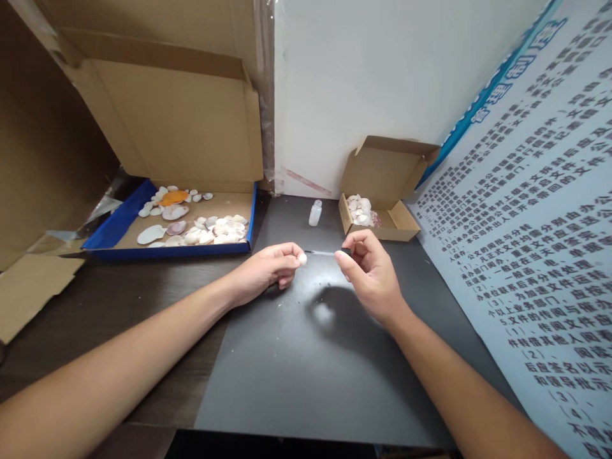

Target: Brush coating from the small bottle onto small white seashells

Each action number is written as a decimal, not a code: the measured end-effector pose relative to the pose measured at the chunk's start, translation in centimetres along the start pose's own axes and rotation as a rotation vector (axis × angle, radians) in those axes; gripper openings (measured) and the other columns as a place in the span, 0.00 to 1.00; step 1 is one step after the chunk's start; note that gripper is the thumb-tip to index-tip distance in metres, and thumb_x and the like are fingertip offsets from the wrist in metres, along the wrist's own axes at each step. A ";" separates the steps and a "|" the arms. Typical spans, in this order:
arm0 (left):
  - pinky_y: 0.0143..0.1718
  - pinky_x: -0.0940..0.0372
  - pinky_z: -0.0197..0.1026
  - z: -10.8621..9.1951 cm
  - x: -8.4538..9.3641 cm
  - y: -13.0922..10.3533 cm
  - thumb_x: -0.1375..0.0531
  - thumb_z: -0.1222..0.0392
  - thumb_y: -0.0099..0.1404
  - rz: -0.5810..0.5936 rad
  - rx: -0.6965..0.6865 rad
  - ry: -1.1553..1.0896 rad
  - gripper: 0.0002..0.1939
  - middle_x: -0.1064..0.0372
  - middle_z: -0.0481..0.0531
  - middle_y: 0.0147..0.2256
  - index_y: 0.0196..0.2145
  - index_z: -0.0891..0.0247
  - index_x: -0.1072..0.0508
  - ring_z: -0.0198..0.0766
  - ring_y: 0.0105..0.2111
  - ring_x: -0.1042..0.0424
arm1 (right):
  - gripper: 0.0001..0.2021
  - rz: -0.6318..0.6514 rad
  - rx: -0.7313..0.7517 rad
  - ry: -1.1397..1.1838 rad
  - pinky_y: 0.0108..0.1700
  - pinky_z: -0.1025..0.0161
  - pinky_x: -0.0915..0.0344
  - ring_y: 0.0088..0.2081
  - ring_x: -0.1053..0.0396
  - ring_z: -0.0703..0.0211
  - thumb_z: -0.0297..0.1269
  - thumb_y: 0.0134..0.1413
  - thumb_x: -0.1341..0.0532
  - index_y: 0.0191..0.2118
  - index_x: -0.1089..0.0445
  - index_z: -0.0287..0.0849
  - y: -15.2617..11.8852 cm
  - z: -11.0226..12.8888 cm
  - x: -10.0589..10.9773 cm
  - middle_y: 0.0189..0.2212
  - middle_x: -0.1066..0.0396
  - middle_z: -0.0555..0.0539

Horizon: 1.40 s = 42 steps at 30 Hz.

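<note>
Between its thumb and fingers my left hand (270,271) pinches a small white shell (303,259). My right hand (370,271) is closed on the dark cap of a thin brush (324,254), whose pale stem points left and whose dark tip is close to the shell; whether they touch is too small to tell. Both hands are above a dark grey mat (287,376). Behind them a small translucent bottle (315,213) stands upright without a cap.
At the left an open blue-edged box (179,254) holds several shells and an orange piece (173,197). A smaller open cardboard box (406,231) with white shells is at the back right. A printed board (540,210) slants along the right side. Cardboard flaps (36,290) lie far left.
</note>
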<state>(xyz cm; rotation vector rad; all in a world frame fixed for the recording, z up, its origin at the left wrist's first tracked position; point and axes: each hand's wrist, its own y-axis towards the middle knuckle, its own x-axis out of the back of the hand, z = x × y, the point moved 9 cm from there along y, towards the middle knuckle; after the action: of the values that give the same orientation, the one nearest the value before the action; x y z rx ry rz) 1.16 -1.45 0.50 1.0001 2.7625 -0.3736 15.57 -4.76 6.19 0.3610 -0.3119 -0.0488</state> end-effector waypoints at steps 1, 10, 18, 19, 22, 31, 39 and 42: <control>0.25 0.48 0.34 0.1 0.0 0.0 0.39 0.59 0.60 0.003 0.023 -0.029 0.07 0.46 0.42 0.22 0.33 0.63 0.34 0.29 0.21 0.47 | 0.07 0.023 -0.007 0.005 0.26 0.65 0.47 0.23 0.46 0.65 0.39 0.59 0.40 0.37 0.41 0.47 0.0 -0.1 -0.2 0.22 0.46 0.58; 0.24 0.48 0.35 0.3 0.0 -0.1 0.43 0.63 0.60 0.028 0.052 -0.109 0.03 0.49 0.43 0.20 0.30 0.64 0.36 0.31 0.21 0.47 | 0.07 0.086 -0.033 -0.001 0.27 0.64 0.46 0.23 0.46 0.65 0.39 0.60 0.41 0.38 0.41 0.47 -0.2 -0.3 -0.9 0.23 0.45 0.57; 0.24 0.47 0.34 0.1 -0.1 -0.1 0.45 0.63 0.57 0.040 0.041 -0.103 0.03 0.51 0.43 0.19 0.27 0.64 0.36 0.31 0.20 0.48 | 0.07 0.091 -0.049 -0.012 0.27 0.64 0.45 0.23 0.45 0.65 0.39 0.60 0.40 0.38 0.40 0.47 -0.4 -0.3 -1.0 0.23 0.45 0.57; 0.24 0.47 0.34 0.2 -0.1 -0.1 0.45 0.63 0.58 0.041 0.043 -0.103 0.03 0.52 0.43 0.19 0.27 0.64 0.36 0.31 0.20 0.48 | 0.07 0.091 -0.044 -0.037 0.27 0.64 0.45 0.23 0.45 0.65 0.38 0.59 0.40 0.37 0.40 0.46 -0.4 -0.3 -1.0 0.23 0.45 0.57; 0.24 0.47 0.34 0.4 0.0 -0.1 0.45 0.64 0.58 0.039 0.047 -0.102 0.03 0.53 0.43 0.19 0.27 0.64 0.37 0.31 0.20 0.48 | 0.07 0.091 -0.042 0.003 0.27 0.64 0.45 0.23 0.45 0.65 0.38 0.59 0.40 0.36 0.41 0.46 -0.4 -0.2 -1.1 0.23 0.46 0.58; 0.23 0.47 0.34 0.3 0.2 0.0 0.46 0.65 0.58 -0.015 0.048 -0.128 0.03 0.57 0.41 0.19 0.26 0.63 0.38 0.31 0.19 0.49 | 0.07 0.040 -0.010 -0.077 0.27 0.64 0.46 0.23 0.46 0.65 0.38 0.60 0.40 0.37 0.40 0.46 0.0 -0.4 -0.2 0.22 0.46 0.58; 0.22 0.47 0.33 0.3 0.2 0.0 0.46 0.67 0.56 -0.065 0.051 -0.129 0.04 0.57 0.40 0.19 0.26 0.62 0.39 0.30 0.18 0.49 | 0.07 -0.154 0.100 -0.256 0.30 0.63 0.38 0.25 0.39 0.65 0.39 0.60 0.40 0.42 0.36 0.47 3.0 0.7 3.0 0.31 0.38 0.53; 0.22 0.47 0.32 0.4 0.1 0.0 0.46 0.66 0.57 -0.053 0.057 -0.099 0.04 0.55 0.41 0.19 0.27 0.62 0.40 0.30 0.19 0.48 | 0.05 -0.169 0.181 -0.446 0.33 0.61 0.37 0.27 0.36 0.63 0.37 0.60 0.40 0.42 0.33 0.46 5.9 2.4 3.4 0.34 0.32 0.50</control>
<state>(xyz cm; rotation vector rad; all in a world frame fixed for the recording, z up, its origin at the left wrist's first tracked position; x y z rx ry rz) 1.09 -1.54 0.14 0.8965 2.7080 -0.4983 18.06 -0.44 11.38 0.5558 -0.7291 -0.2702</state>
